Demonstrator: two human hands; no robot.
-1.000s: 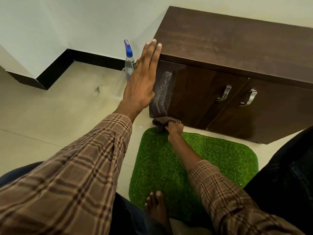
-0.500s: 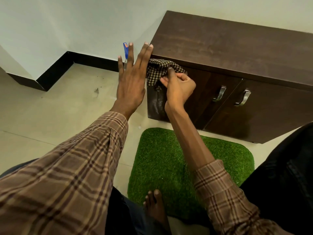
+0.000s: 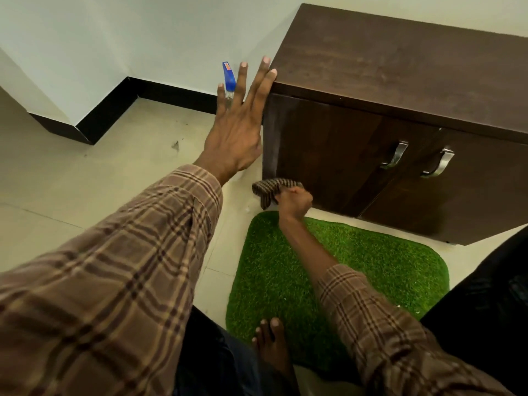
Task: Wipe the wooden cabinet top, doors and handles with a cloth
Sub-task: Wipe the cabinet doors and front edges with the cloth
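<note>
Checked cloth (image 3: 273,190) sits low at the bottom left corner of the dark wooden cabinet (image 3: 400,81), against the lower edge of the left door (image 3: 323,150). Right hand (image 3: 294,200) is curled tight round it, fist closed on the bunched fabric, part of the cloth hanging out to the left of the knuckles. Left hand (image 3: 238,130) is flat with fingers straight and spread, holding nothing, fingertips touching the cabinet's top left corner, palm along the side panel. Cabinet stands against the white wall, two doors, two curved metal handles (image 3: 395,158) side by side near the middle seam; right door (image 3: 468,201) partly cut off by the frame. Blue-capped spray bottle (image 3: 228,78) stands on the floor behind the left hand, mostly hidden by the fingers. Green grass-like mat (image 3: 371,267) lies on the tiled floor in front of the cabinet. Bare foot (image 3: 271,341) rests on the mat's near edge. Both sleeves are brown plaid.
</note>
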